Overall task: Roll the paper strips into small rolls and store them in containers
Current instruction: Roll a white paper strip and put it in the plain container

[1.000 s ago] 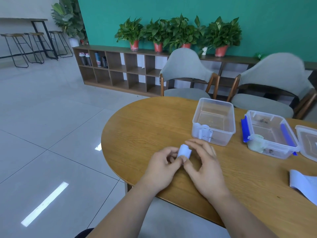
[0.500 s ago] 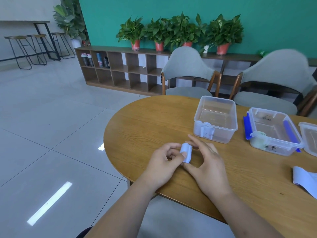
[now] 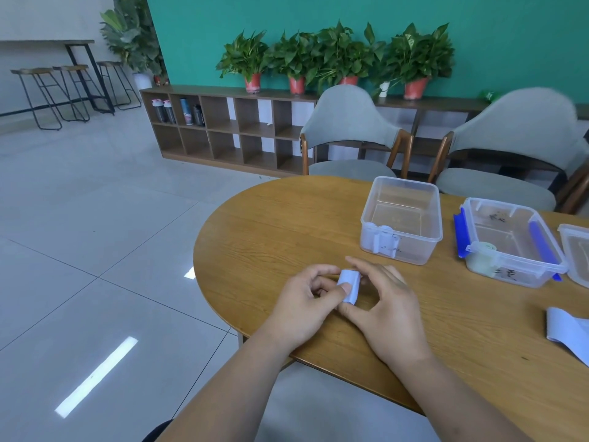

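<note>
The paper roll (image 3: 349, 287) was held just over the table (image 3: 287, 224), pinched by the left hand (image 3: 306, 301) (thumb pressed on its front) and the right hand (image 3: 385, 311). Compared w/ 1 s before, it was turned more upright and looked tighter, so rolling was judged nearly done. A loose strip (image 3: 567, 330) lay at the right. Farther, the clear container (image 3: 401, 186), w/ a stored roll (image 3: 384, 242) inside, was probably the next stop.

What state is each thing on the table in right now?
paper roll: rolled, loose end showing, held by both hands
left hand: pinches the roll
right hand: pinches the roll
clear container: lid off, one pale roll inside
blue-latched container: lid off, green roll inside
loose paper strip: unrolled, lying flat
</note>
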### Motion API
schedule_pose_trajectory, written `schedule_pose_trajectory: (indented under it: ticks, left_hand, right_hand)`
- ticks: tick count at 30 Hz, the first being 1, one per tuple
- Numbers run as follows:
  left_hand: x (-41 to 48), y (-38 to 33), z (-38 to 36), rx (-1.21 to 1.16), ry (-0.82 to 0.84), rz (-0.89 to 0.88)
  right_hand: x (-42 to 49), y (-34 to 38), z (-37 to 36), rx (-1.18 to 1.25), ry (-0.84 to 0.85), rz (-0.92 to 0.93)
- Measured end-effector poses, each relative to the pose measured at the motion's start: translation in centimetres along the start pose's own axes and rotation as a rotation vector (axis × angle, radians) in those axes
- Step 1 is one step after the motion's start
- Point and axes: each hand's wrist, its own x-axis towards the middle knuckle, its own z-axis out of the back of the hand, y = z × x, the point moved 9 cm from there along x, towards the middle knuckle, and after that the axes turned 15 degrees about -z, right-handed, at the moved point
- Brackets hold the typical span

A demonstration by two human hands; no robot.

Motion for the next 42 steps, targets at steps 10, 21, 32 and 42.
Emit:
schedule_pose_trajectory:
  ticks: [10,21,32,42]
  left_hand:
    - [0.1,0.0,0.0,-0.011,-0.027,0.001]
    - [0.2,0.0,0.1,0.001,-0.029,0.001]
    - [0.1,0.2,0.0,-0.018,0.003,0.002]
    - [0.4,-0.2,1.0,-0.031,-0.086,-0.011]
  right_hand:
    - [-0.1,0.0,-0.1,0.020,0.033,-0.007]
    - [-0.1,0.1,-0.6,0.006,0.060,0.000]
    - [-0.2,-0.1,-0.4,0.049,0.085,-0.073]
    - [0.7,-2.5,-1.1,0.422,0.152,-0.299]
